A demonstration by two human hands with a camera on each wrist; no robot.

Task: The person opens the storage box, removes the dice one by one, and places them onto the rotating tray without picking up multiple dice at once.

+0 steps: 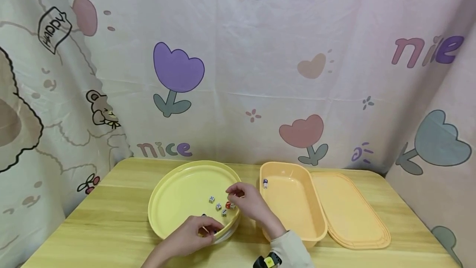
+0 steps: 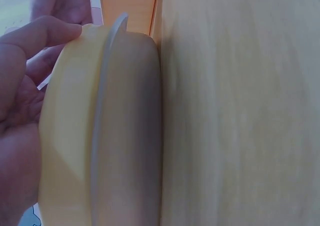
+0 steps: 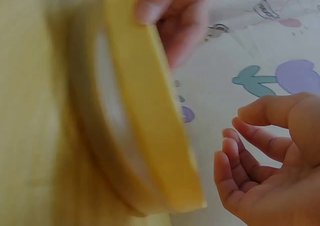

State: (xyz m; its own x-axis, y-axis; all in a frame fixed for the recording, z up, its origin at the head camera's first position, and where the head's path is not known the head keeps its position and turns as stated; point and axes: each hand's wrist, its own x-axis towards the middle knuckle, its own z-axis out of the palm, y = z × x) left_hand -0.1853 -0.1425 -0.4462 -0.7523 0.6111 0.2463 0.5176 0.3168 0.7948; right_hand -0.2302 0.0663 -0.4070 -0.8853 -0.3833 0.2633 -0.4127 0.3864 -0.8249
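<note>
My left hand (image 1: 193, 233) pinches the front right rim of a round yellow tray (image 1: 174, 202), thumb outside and fingers over the inside. A dark die (image 1: 203, 215) shows just past its knuckles; another small dark piece (image 1: 215, 231) sits by its fingertips. Over the tray's right rim hovers my right hand (image 3: 275, 156), fingers loosely bent, a gap between thumb and forefinger, nothing visible in it. Beneath and beside it lie several white dice (image 1: 218, 206) and a red die (image 1: 228, 204). The left wrist view shows the tray's side (image 2: 75, 101) with a pale band below the yellow edge.
Right of the tray stands an orange rectangular container (image 1: 293, 202) holding a dark blue die (image 1: 265, 181) and a white die (image 1: 265, 185) by its left wall. A flat orange lid (image 1: 351, 210) lies beyond it. Printed curtains (image 1: 238, 65) hang behind the wooden table (image 1: 100, 222).
</note>
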